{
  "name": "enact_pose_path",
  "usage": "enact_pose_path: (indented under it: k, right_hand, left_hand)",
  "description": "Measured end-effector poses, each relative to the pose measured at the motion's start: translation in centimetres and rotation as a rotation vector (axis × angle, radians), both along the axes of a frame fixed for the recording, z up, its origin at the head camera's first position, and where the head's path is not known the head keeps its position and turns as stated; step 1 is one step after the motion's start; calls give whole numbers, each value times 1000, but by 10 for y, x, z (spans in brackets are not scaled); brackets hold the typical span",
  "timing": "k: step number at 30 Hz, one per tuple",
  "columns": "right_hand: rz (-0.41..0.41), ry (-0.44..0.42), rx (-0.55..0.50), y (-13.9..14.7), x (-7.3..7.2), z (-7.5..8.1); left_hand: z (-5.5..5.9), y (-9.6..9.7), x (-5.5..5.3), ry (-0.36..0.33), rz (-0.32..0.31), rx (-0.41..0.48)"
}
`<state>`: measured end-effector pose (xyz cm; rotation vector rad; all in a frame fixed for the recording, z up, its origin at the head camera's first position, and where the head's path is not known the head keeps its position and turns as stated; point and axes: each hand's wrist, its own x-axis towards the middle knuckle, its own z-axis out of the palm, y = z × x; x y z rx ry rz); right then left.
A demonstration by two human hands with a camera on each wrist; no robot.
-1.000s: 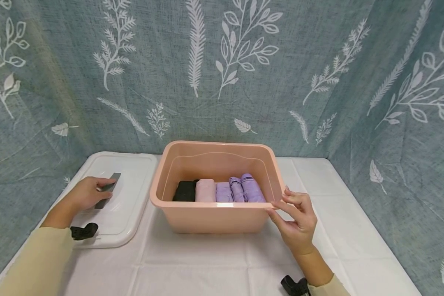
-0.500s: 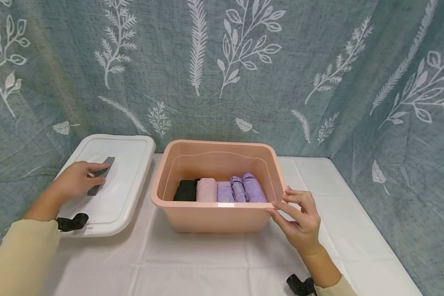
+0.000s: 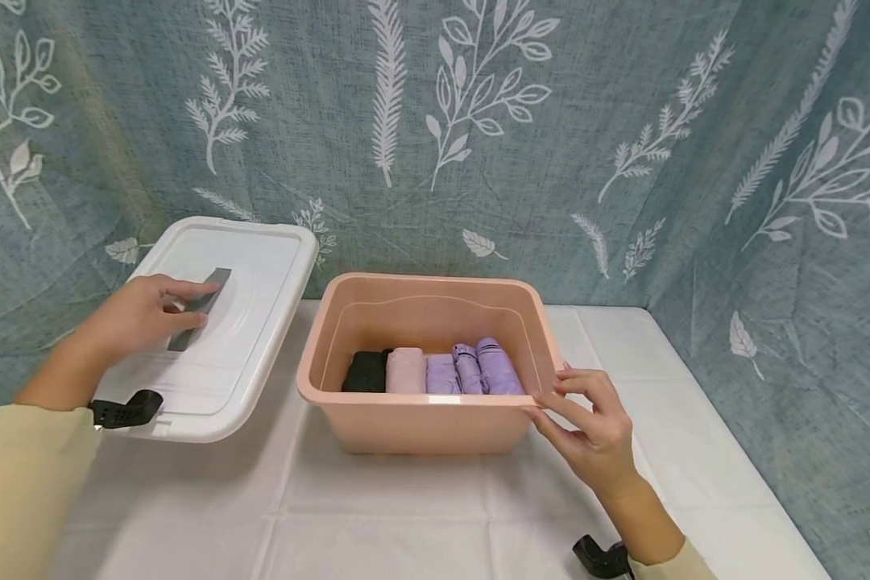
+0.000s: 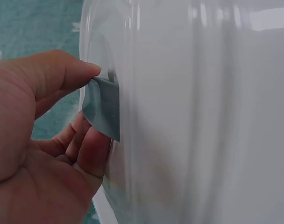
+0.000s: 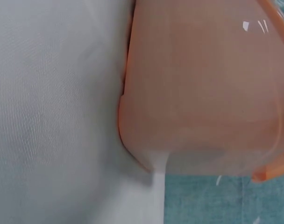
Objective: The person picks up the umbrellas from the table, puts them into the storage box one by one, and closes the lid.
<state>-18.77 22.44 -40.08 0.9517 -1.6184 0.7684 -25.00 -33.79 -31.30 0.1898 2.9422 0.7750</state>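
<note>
My left hand (image 3: 141,314) pinches the grey handle (image 3: 181,340) of a white lid (image 3: 268,282), which is lifted off the table and tilted. In the left wrist view, thumb and fingers close on opposite edges of that grey handle (image 4: 102,107). A peach plastic bin (image 3: 428,425) stands on the table, uncovered. With thumb and fingers my right hand (image 3: 590,431) grips its front right corner rim. Inside lie a black roll (image 3: 366,372), a pink roll (image 3: 406,370) and purple rolls (image 3: 499,370) of cloth. The right wrist view shows the bin's side (image 5: 202,88), but not the hand.
A white cloth (image 3: 377,524) covers the table. Blue-green curtains (image 3: 319,121) with white leaf prints hang behind and at both sides. Black wrist devices (image 3: 126,409) are worn on both arms.
My left hand has raised the white lid from the table, and the lid now tilts more. The right hand keeps its grip on the bin's corner; bin and rolls have not moved.
</note>
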Motion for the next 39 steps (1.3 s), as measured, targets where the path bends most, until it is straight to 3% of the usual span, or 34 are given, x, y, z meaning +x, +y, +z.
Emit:
enact_pose_path:
  k: [11,19,39]
  right_hand:
    - [-13,-9,68,3,4,4]
    - [-13,-16,77,5,2,3]
    - [13,-34,84,7,0,6]
  left_hand:
    - [40,26,0,70,-18,-8]
    - [64,52,-9,114,-57,14]
    - [83,117,-27,59,-297,78]
